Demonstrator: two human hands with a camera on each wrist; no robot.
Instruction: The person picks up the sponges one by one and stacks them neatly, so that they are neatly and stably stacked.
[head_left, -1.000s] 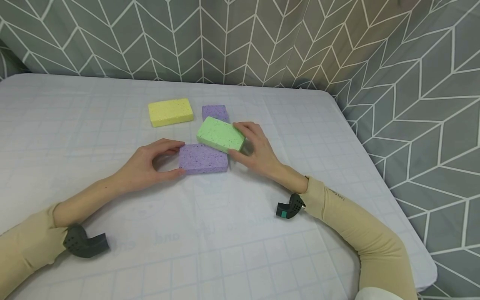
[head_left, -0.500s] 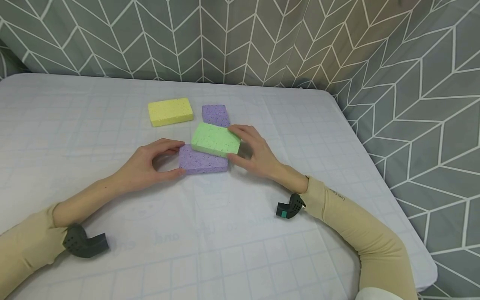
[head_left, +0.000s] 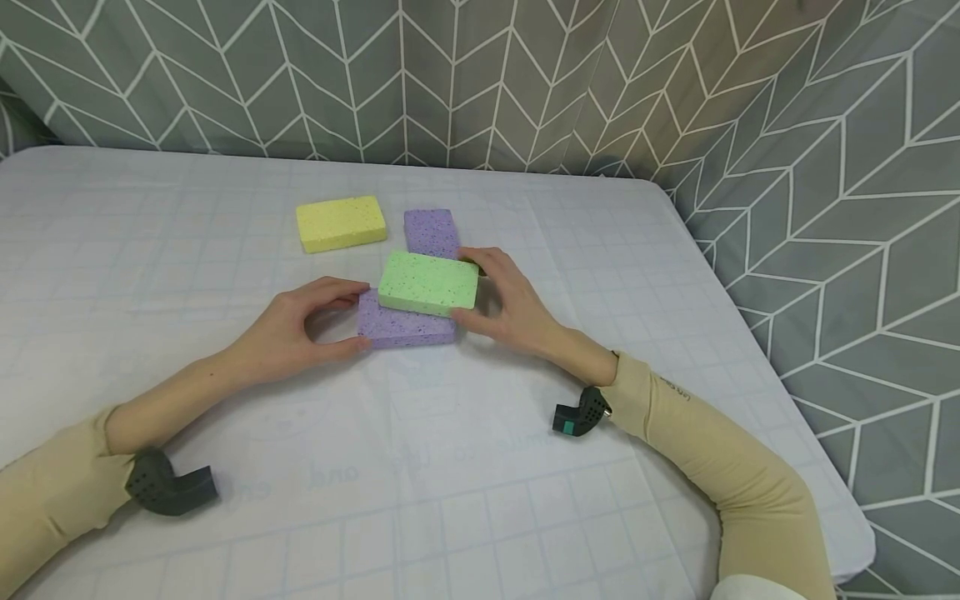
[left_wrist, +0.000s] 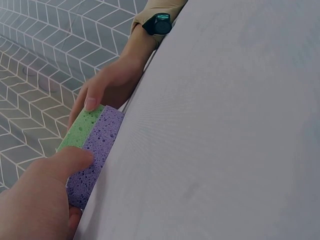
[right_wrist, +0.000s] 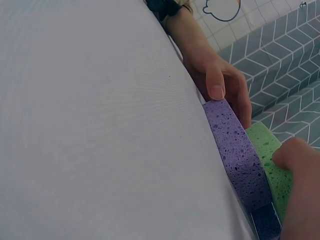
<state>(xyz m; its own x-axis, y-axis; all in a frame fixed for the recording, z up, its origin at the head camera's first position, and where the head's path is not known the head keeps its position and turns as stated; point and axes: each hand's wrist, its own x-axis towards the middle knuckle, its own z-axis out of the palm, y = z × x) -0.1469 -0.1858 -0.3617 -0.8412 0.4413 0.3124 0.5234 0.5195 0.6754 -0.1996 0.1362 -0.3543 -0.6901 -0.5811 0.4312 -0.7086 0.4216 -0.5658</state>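
My right hand (head_left: 513, 304) grips a green sponge (head_left: 427, 282) by its right end, thumb at the near edge and fingers at the far edge. The green sponge lies over the far part of a purple sponge (head_left: 408, 331), whose near strip shows. At the left end of that purple sponge, my left hand (head_left: 307, 325) holds it between thumb and fingers. In the left wrist view the green sponge (left_wrist: 82, 127) sits above the purple sponge (left_wrist: 102, 145). Both sponges (right_wrist: 237, 150) also show at the right in the right wrist view.
Behind the green sponge lies another purple sponge (head_left: 431, 232), its near end hidden. A yellow sponge (head_left: 341, 223) rests to its left. The white tabletop (head_left: 420, 500) has rounded corners, and a patterned grey curtain (head_left: 450, 83) stands along its back and right.
My right hand has drawn the green sponge left and nearer over the purple one and turned it roughly in line. More of the far purple sponge shows. My left hand has stayed put.
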